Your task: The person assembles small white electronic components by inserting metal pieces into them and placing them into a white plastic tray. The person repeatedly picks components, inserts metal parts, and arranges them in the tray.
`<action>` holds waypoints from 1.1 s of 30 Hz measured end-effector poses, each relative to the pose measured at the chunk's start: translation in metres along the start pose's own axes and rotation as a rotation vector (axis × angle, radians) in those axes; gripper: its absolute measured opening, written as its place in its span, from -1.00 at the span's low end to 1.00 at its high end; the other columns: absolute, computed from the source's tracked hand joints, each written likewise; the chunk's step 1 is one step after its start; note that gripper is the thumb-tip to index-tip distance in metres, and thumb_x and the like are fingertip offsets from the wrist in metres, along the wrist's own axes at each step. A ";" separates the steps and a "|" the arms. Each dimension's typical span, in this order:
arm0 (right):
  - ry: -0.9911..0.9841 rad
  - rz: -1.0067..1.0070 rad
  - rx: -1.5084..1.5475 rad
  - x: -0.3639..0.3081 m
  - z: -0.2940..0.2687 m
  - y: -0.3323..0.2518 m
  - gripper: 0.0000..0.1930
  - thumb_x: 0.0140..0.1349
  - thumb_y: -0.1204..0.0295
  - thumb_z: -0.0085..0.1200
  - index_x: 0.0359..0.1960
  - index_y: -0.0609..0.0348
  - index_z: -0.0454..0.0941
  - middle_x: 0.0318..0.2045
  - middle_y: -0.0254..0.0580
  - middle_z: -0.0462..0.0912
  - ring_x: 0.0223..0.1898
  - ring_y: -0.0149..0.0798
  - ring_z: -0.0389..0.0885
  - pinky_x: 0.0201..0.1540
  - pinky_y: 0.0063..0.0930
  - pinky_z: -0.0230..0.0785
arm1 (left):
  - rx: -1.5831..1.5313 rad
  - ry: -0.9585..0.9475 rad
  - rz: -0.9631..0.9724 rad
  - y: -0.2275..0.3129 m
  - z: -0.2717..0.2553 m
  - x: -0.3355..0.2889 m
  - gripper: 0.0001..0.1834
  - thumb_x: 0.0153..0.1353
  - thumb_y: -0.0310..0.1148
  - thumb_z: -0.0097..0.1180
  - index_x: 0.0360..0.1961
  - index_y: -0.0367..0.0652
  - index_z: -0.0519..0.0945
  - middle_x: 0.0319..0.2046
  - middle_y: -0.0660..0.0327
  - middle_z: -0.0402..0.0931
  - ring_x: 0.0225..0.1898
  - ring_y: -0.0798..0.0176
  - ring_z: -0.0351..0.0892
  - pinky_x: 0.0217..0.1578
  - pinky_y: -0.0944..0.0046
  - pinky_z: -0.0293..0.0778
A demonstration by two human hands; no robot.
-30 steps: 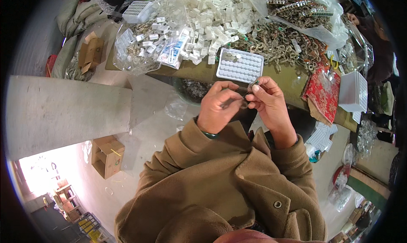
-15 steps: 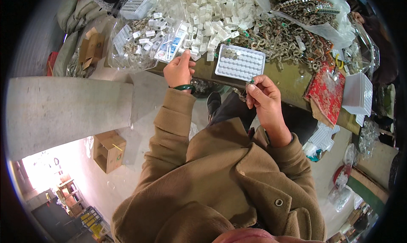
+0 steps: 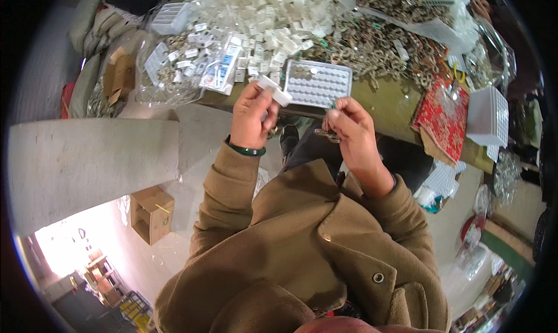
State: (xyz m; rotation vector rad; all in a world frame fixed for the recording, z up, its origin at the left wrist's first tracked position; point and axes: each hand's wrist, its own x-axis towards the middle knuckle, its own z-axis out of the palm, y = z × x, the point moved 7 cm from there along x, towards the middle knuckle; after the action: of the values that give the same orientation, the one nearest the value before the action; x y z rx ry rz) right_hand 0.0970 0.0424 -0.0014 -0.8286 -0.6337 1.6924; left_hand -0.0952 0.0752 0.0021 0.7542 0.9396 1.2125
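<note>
My left hand (image 3: 250, 120) is closed on a small white plastic case (image 3: 275, 91), pinched between thumb and fingers just in front of the tray. Opposite it, my right hand (image 3: 359, 136) pinches a small wired part (image 3: 328, 136); a bit of green shows at the fingertips and a dark loop hangs below. The two hands are apart, with a small gap between the things they hold. Behind them, at the table's front edge, lies a white tray (image 3: 347, 84) with rows of round pockets. A few pockets at its far left look darker.
White plastic cases (image 3: 279, 39) are heaped at the back. Tangled wired parts (image 3: 372, 62) cover the table's right. A clear bag (image 3: 186, 59) and a blue-white box (image 3: 223, 68) sit left. Red patterned cloth (image 3: 444, 120) and stacked trays (image 3: 488, 118) lie at the right edge.
My left hand has taken hold of a white case and drawn it back toward the right hand. The right hand has shifted slightly left, still holding the wired part.
</note>
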 end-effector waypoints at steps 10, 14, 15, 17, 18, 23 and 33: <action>0.090 -0.165 -0.301 -0.013 0.001 -0.008 -0.93 0.27 0.52 0.09 -0.28 0.19 0.46 -0.51 -0.45 0.50 -0.53 -0.58 0.41 -0.46 -0.68 0.26 | 0.181 -0.038 -0.132 -0.032 0.054 -0.028 -0.79 0.31 -0.30 0.15 -0.20 -0.26 0.57 -0.45 0.30 0.56 -0.54 0.55 0.48 -0.64 0.57 0.32; 0.149 -0.323 -0.494 -0.015 0.001 -0.018 -0.93 0.26 0.56 0.10 -0.27 0.23 0.48 -0.50 -0.45 0.52 -0.51 -0.61 0.43 -0.46 -0.73 0.27 | 0.167 0.009 -0.116 -0.038 0.055 -0.032 -0.77 0.27 -0.33 0.21 -0.16 -0.27 0.59 -0.36 0.29 0.58 -0.41 0.48 0.56 -0.57 0.53 0.43; 0.150 -0.307 -0.486 -0.014 0.001 -0.017 -0.93 0.26 0.56 0.10 -0.27 0.23 0.48 -0.50 -0.45 0.52 -0.51 -0.61 0.43 -0.45 -0.73 0.28 | 0.151 0.003 -0.115 -0.039 0.055 -0.033 -0.76 0.26 -0.34 0.21 -0.14 -0.26 0.59 -0.35 0.30 0.57 -0.39 0.47 0.56 -0.57 0.52 0.43; 0.165 -0.266 -0.474 -0.013 -0.001 -0.015 -0.93 0.26 0.57 0.10 -0.26 0.23 0.48 -0.49 -0.45 0.53 -0.51 -0.60 0.44 -0.45 -0.71 0.29 | 0.134 -0.038 -0.167 -0.043 0.053 -0.033 -0.78 0.25 -0.39 0.21 -0.12 -0.26 0.56 -0.28 0.29 0.58 -0.33 0.44 0.59 -0.54 0.51 0.48; 0.145 -0.245 -0.431 -0.013 -0.002 -0.015 -0.93 0.26 0.56 0.10 -0.26 0.23 0.48 -0.49 -0.44 0.53 -0.51 -0.59 0.44 -0.43 -0.70 0.30 | 0.133 -0.051 -0.174 -0.045 0.053 -0.032 -0.78 0.26 -0.41 0.20 -0.11 -0.25 0.55 -0.27 0.28 0.58 -0.32 0.43 0.60 -0.54 0.52 0.48; 0.109 -0.109 -0.110 -0.012 -0.007 -0.015 -0.94 0.26 0.53 0.11 -0.28 0.23 0.50 -0.46 -0.39 0.56 -0.46 -0.54 0.46 -0.34 -0.64 0.32 | -0.063 -0.087 -0.226 -0.049 0.051 -0.029 -0.76 0.26 -0.44 0.18 -0.07 -0.23 0.52 -0.21 0.25 0.60 -0.26 0.41 0.63 -0.52 0.53 0.50; 0.016 0.031 -0.093 -0.014 0.002 -0.006 -0.93 0.22 0.53 0.14 -0.32 0.25 0.53 -0.49 -0.37 0.54 -0.47 -0.52 0.44 -0.37 -0.63 0.28 | 0.074 -0.090 -0.073 -0.039 0.046 -0.026 -0.67 0.24 -0.42 0.21 0.01 -0.29 0.54 -0.23 0.23 0.60 -0.24 0.39 0.62 -0.45 0.47 0.53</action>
State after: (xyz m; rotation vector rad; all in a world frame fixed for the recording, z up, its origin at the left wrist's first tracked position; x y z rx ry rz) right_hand 0.1010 0.0310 0.0076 -0.9211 -0.6959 1.6934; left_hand -0.0396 0.0425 -0.0076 0.8200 0.9337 1.0757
